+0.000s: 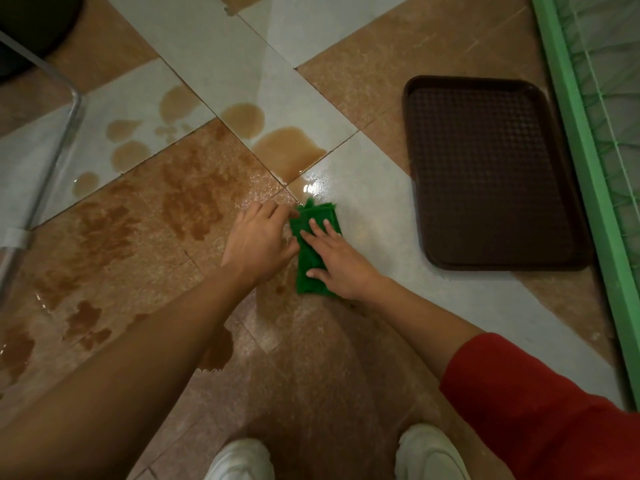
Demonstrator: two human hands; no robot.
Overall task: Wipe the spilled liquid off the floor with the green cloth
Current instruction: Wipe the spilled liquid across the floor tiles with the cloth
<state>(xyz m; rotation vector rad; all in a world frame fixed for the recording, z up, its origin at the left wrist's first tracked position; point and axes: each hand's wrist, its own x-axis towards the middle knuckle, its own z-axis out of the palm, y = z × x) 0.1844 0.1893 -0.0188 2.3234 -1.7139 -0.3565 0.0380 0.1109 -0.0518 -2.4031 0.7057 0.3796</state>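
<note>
Item, centre of the frame: our green cloth (313, 251), folded into a narrow pad and lying flat on the floor (398, 209) where a brown tile meets a pale one. Item: our right hand (337, 263), fingers spread and laid flat on top of the cloth, pressing it down rather than pinching it. Item: our left hand (259, 239), just beside the cloth's left edge, fingers loosely extended with the tips at its upper corner; whether that grip pinches the fabric or merely touches it we cannot tell. Item: spilled liquid (289, 150), brown, in separate pools across the upper centre and upper left of the frame, with broader wet patches over the brown tiles at left and lower left. Item: a dark brown tray (491, 174), at right, well apart from the cloth and bare. Item: white shoes (242, 460), bottom edge. We judge the step in hand to be readying the cloth at the near margin of the spill; most of the liquid remains. The next move calls for firm flat pressure and a sweep toward the upper-left pools.
</note>
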